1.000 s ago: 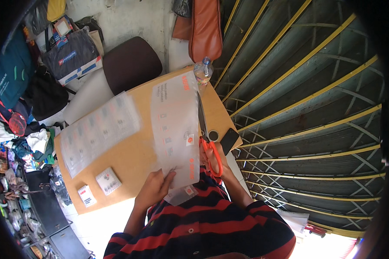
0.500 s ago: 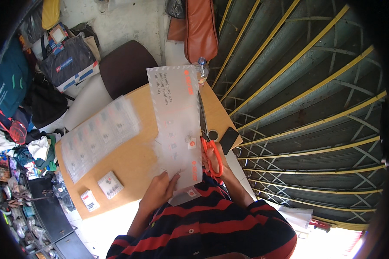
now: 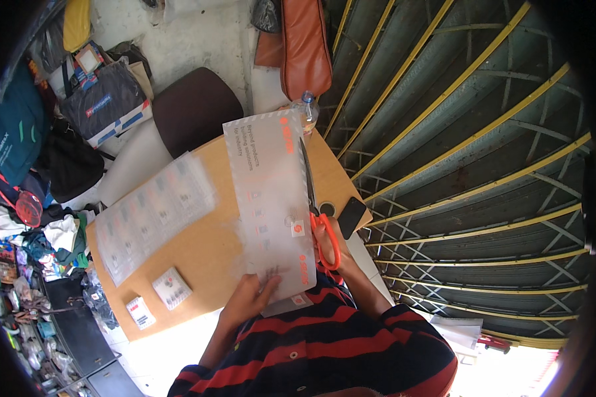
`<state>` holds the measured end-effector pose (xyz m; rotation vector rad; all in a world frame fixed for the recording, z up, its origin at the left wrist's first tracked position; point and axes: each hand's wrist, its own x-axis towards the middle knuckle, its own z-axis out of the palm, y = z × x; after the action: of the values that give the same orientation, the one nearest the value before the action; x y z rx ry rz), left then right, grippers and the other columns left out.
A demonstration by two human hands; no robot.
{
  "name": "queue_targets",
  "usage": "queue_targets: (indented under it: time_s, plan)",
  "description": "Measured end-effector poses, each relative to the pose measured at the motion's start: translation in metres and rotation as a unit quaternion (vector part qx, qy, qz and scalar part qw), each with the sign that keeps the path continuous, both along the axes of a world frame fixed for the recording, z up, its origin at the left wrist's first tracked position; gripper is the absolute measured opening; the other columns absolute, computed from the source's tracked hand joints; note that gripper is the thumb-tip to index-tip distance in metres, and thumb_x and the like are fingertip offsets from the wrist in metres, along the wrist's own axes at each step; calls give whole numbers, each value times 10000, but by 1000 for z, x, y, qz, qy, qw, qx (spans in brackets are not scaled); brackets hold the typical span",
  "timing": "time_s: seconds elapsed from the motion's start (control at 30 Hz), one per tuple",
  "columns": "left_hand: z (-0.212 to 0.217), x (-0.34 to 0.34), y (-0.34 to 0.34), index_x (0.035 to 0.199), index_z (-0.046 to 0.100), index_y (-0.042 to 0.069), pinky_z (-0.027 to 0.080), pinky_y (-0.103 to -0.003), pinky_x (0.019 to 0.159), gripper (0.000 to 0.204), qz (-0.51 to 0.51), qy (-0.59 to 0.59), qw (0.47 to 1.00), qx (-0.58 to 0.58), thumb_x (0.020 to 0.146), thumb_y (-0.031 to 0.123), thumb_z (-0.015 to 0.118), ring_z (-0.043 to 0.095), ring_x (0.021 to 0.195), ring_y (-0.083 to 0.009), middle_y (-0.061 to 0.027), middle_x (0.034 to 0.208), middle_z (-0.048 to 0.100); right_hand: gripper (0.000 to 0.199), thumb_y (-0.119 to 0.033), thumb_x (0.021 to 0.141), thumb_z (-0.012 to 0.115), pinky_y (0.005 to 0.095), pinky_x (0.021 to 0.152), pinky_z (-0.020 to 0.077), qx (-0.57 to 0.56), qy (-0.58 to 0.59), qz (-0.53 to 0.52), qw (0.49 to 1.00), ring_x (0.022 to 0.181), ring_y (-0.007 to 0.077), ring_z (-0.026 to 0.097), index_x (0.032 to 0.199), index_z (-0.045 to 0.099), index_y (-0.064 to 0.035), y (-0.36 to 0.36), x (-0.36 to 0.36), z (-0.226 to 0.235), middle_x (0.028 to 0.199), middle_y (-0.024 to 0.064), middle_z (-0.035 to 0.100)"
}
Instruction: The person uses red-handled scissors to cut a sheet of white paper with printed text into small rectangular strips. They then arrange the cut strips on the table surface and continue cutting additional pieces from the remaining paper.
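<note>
My left hand [image 3: 248, 299] grips the near end of a long translucent plastic bag [image 3: 271, 198] with orange marks, held up over the wooden table [image 3: 212, 251]. My right hand [image 3: 338, 248] holds orange-handled scissors [image 3: 318, 212], its fingers in the loops. The blades run along the bag's right edge, pointing away from me. Below my hands is my red and dark striped shirt.
A second clear sheet with small labels [image 3: 152, 215] lies on the table's left part, with two small packets [image 3: 172, 288] [image 3: 141, 312] nearer me. A black phone [image 3: 351, 217] and a plastic bottle [image 3: 306, 109] sit at the table's right side. A brown chair [image 3: 195, 109], bags and clutter stand beyond.
The bag has swung more upright and lengthwise away from me, and the scissors now lie along its right edge.
</note>
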<state>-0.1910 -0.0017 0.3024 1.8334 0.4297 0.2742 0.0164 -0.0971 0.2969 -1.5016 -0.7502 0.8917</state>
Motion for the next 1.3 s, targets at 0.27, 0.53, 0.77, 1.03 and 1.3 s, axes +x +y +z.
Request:
queue_targets:
  time_s: [0.27, 0.53, 0.77, 1.03, 1.3]
  plan:
    - [3, -1, -3, 1095, 611, 1, 455, -396, 571, 251, -17, 50, 999, -10, 933, 178, 538, 596, 599, -345, -212, 721, 614, 416, -297, 917, 444, 345, 484, 391, -63, -108, -18, 992, 556, 117, 459, 746, 528, 73, 8, 4, -1, 532, 72, 436]
    - [-36, -11, -17, 805, 622, -61, 422, -471, 611, 389, 53, 58, 997, -7, 904, 313, 593, 557, 630, -423, -268, 652, 562, 406, -299, 923, 437, 342, 470, 387, -77, -77, -54, 993, 559, 105, 476, 728, 527, 46, 20, -2, -15, 533, 55, 432]
    - [-16, -8, -14, 903, 623, -51, 451, -434, 622, 309, 34, 80, 994, -67, 922, 252, 567, 599, 674, -377, -243, 743, 613, 474, -369, 954, 415, 344, 488, 387, -13, -123, -38, 992, 589, 106, 448, 739, 524, 39, 24, -1, -18, 559, 49, 425]
    - [-14, -8, -17, 1037, 612, -37, 472, -386, 618, 279, 11, 57, 997, -57, 936, 212, 537, 619, 653, -312, -199, 732, 629, 495, -380, 973, 374, 342, 536, 399, -38, -122, -41, 991, 612, 115, 442, 764, 518, 45, 39, 3, -12, 585, 73, 438]
    - [-14, -13, -19, 1081, 591, -34, 479, -357, 746, 281, 15, 56, 995, -86, 937, 200, 533, 630, 820, -308, -222, 895, 644, 553, -491, 984, 317, 298, 642, 405, 43, -71, 3, 997, 736, 99, 442, 895, 506, 20, 58, 9, -29, 759, 47, 478]
